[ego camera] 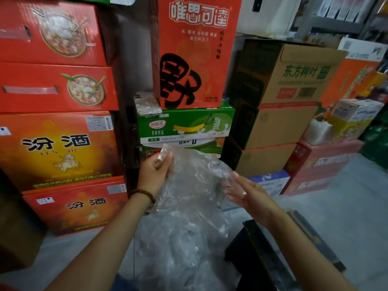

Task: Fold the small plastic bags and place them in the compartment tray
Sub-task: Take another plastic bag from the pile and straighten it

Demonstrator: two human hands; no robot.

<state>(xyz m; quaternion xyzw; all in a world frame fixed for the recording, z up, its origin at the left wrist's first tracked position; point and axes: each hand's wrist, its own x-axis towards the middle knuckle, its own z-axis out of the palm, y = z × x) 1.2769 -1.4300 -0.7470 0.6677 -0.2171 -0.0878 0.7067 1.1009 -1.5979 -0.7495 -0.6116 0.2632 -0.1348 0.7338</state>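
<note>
Left hand (155, 171) pinches a top corner of the plastic bag (189, 198); right hand (249, 194), fingers straight, touches its side.

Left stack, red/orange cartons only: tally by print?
Bowl-print cartons: 2
汾酒 cartons: 2
Total: 4

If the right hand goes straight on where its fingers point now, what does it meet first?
The plastic bag: the right hand points up and left, fingertips seemingly touching the film that the left hand holds up. Depth is unclear.
</note>
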